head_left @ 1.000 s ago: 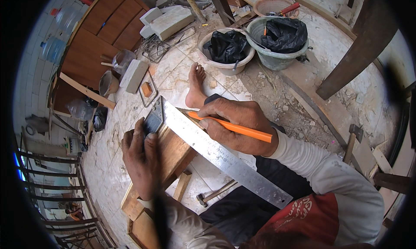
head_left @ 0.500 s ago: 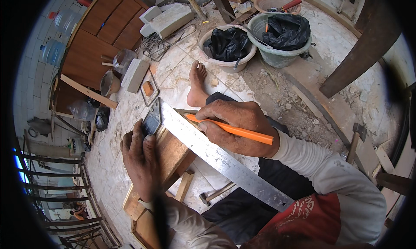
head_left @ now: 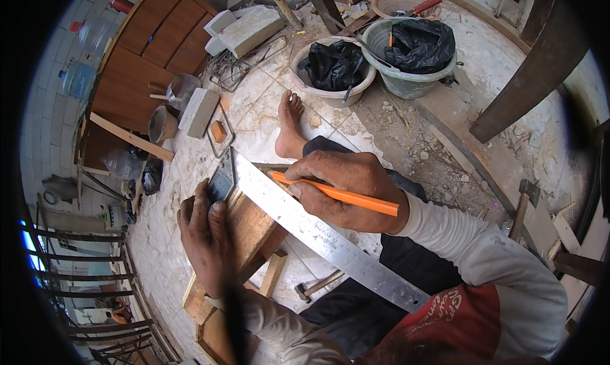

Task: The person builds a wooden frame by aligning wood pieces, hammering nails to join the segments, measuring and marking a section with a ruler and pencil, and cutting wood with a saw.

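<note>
Pencil (head_left: 356, 198) is pinched in the fingers of the right hand (head_left: 365, 177) beside a metal square (head_left: 318, 229) on a wooden beam (head_left: 253, 220), the square's stock (head_left: 222, 182) clasped by the left hand (head_left: 206, 241), while far right a pale basin (head_left: 332, 99) and a greenish bucket (head_left: 412, 85) hold black plastic (head_left: 422, 46).

One left hand (head_left: 206, 234) and one right hand (head_left: 349, 188) are counted, with one steel square (head_left: 318, 226) and one orange pencil (head_left: 362, 200). Hammers (head_left: 304, 293) number two. Also recorded: one bare foot (head_left: 290, 126), one orange brick piece (head_left: 218, 131), two capped water bottles (head_left: 81, 80), two black plastic bags (head_left: 419, 46), one green bucket (head_left: 413, 83), one whitish tub (head_left: 335, 98) and one terracotta basin (head_left: 386, 2). Pale blocks (head_left: 199, 112) number at least three; overlap prevents an exact figure.
</note>
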`<state>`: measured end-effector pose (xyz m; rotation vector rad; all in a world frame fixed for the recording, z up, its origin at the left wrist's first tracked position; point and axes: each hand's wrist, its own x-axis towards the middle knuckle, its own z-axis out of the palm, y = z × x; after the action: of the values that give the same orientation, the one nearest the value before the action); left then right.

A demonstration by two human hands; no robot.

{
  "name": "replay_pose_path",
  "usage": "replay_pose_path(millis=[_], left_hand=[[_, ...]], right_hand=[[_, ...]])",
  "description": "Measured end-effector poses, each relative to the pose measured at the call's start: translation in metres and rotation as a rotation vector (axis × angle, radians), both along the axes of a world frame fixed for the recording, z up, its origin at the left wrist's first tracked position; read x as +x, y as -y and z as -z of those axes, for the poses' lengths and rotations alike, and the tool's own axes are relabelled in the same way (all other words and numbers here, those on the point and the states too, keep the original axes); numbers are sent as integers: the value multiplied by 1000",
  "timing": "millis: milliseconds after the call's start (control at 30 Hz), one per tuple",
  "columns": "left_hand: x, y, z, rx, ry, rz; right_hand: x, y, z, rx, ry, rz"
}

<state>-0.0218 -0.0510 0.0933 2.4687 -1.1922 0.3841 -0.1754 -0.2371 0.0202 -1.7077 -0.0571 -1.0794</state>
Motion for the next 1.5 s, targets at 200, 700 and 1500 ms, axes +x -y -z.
replay_pose_path(millis=[200, 700, 1500], left_hand=[[1, -2, 0, 7, 3, 3], [-4, -6, -2, 21, 19, 15], [13, -9, -1, -22, 12, 59]], right_hand=[[4, -2, 1, 14, 36, 47], [9, -1, -9, -50, -46, 57], [15, -7, -14, -70, -125, 24]])
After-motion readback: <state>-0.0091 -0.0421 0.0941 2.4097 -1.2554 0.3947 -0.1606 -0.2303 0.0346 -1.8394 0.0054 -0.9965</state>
